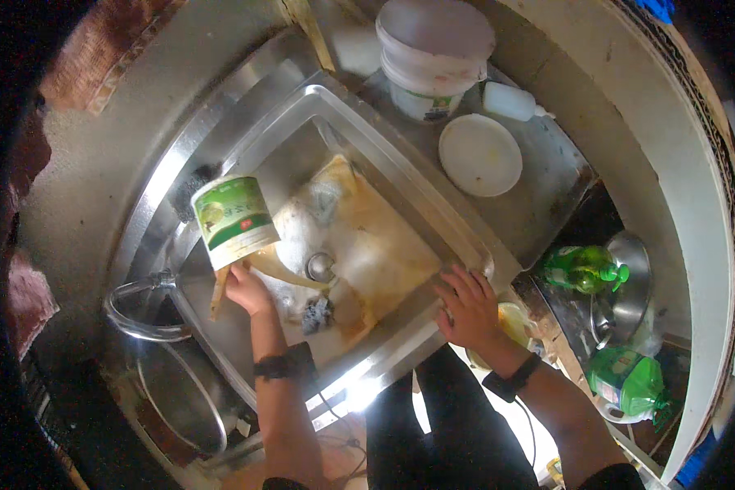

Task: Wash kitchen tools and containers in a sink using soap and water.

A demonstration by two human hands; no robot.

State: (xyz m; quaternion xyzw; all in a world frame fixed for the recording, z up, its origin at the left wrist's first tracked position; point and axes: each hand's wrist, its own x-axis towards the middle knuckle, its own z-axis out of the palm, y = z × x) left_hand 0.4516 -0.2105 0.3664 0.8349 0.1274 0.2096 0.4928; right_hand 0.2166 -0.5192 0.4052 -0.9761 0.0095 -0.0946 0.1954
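Note:
My left hand (251, 291) is closed at the lower edge of a white plastic tub (235, 219) with a green label. The tub is tilted over the metal sink (298, 106). A wooden stick (218, 294) juts out below it, beside my fingers. Yellowish liquid (290, 273) seems to run from the tub toward the round drain (319, 267). Near the drain lies a dark, crumpled scourer or clump (318, 314). Brownish water or residue and pale foam cover part of the basin. My right hand (469, 310) rests with fingers spread on the sink's near right rim.
Beyond the sink stand a white bucket (435, 57), a white bottle (510, 102) on its side and a round white lid (480, 155). At right are green bottles (584, 269), (629, 382) and a metal bowl (633, 286). A curved faucet (135, 314) is at left.

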